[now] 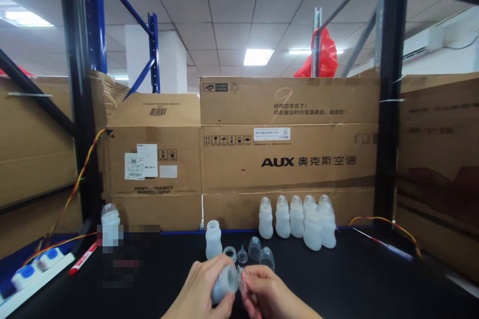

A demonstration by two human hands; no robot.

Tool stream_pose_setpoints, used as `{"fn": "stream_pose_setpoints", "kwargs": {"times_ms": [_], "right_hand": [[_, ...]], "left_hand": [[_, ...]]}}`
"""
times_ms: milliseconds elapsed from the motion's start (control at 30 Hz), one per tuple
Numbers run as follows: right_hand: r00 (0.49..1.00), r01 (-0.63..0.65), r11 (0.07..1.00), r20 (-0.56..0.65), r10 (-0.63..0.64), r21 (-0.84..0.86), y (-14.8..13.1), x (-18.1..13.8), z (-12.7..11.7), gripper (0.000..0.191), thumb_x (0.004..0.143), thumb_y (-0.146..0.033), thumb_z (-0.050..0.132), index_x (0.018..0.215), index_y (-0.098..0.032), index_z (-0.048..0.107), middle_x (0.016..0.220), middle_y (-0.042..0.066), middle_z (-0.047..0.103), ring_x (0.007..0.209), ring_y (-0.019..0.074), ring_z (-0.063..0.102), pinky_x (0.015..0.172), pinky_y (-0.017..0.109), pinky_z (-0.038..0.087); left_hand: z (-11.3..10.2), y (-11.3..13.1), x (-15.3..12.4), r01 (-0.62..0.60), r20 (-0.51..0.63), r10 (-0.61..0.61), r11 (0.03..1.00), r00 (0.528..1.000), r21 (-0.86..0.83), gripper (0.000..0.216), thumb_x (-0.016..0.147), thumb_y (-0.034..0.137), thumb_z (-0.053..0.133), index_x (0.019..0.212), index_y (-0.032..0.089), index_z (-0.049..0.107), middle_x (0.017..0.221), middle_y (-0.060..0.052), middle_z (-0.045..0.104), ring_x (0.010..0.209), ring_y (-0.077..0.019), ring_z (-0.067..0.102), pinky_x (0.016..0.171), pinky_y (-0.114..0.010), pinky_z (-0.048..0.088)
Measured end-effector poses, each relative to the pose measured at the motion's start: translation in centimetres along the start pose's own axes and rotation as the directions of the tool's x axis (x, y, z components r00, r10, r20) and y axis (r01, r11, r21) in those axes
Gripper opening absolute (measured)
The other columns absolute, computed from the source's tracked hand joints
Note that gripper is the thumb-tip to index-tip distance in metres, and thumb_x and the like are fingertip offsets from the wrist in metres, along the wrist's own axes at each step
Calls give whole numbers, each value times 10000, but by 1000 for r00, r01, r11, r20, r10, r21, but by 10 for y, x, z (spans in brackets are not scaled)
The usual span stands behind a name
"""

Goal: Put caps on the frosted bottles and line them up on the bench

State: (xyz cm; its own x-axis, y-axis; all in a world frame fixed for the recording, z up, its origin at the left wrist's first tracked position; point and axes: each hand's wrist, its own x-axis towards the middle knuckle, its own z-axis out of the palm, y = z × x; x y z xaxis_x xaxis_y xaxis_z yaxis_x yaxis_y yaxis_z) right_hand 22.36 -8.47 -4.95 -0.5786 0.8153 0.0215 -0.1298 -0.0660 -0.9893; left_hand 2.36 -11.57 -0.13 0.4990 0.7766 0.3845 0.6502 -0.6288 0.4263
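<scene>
My left hand [204, 286] is wrapped round a small translucent white bottle [225, 283], held tilted low over the black table [355, 279]. My right hand [267, 289] pinches a small clear part [242, 285] at the bottle's mouth. Just beyond my hands stand an open bottle without a cap [213, 239], a ring [229, 252], a clear teat [242, 255] and two clear caps [261, 252].
Several capped white bottles [297, 219] stand in a group against the AUX cardboard box [288, 159]. One more capped bottle [111, 219] is at the left, near a red marker [83, 258] and a white tray [33, 269]. Black rack posts [387, 109] flank the table.
</scene>
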Motion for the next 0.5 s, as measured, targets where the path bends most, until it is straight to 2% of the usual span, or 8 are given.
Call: {"fn": "stream_pose_setpoints", "kwargs": {"times_ms": [67,133,200,267,300,367,500], "right_hand": [[1000,11,999,-25,-12,-33,-5,-1,-1,662,722,-852,619,716,-202,497,524,-54,462,407,71,373,414,206,289],[984,60,975,-150,-93,-214,-8,-3,-4,622,780,-820,587,739,-204,508,548,-49,488,424,81,391,442,220,314],[931,39,844,-288,-226,-534,-8,-7,-6,490,833,-675,633,762,-195,558,605,-24,562,507,108,477,521,235,336],[875,-84,636,-362,-321,-767,-6,-12,-8,266,839,-458,687,816,-198,634,675,-6,648,614,141,570,601,249,337],[862,-150,553,-382,-333,-819,-5,-14,-8,170,833,-377,691,859,-211,665,703,-5,682,653,157,608,621,254,334],[850,-244,462,-417,-321,-853,-4,-16,-7,109,837,-289,673,934,-243,689,735,-9,721,686,180,660,628,257,326],[828,-323,407,-463,-315,-854,-3,-16,-5,125,876,-259,642,994,-272,681,765,-11,745,722,209,713,620,256,314]], "left_hand": [[2,-7,-1,-24,-39,23,999,999,-32,205,870,335,574,1065,289,623,1024,-2,726,933,-219,682,796,-292,437],[3,-11,-3,-24,-74,20,998,997,-54,234,896,379,545,1107,301,612,1033,-1,724,900,-219,667,791,-298,428],[4,-13,-4,-6,-102,-1,998,995,-64,240,915,387,514,1128,316,595,1034,11,722,877,-216,656,786,-302,413],[5,-13,-5,28,-136,-35,998,990,-54,224,912,354,505,1126,322,564,994,28,720,865,-214,655,774,-301,396],[5,-13,-4,54,-155,-60,998,986,-43,228,900,327,512,1126,323,542,970,37,718,854,-211,654,773,-300,390],[6,-12,-1,121,-176,-122,993,977,-18,262,876,292,540,1132,324,495,904,55,707,820,-206,653,767,-297,384],[7,-15,6,230,-139,-227,973,964,2,299,880,337,586,1138,317,437,835,56,684,790,-215,660,732,-288,394]]}}
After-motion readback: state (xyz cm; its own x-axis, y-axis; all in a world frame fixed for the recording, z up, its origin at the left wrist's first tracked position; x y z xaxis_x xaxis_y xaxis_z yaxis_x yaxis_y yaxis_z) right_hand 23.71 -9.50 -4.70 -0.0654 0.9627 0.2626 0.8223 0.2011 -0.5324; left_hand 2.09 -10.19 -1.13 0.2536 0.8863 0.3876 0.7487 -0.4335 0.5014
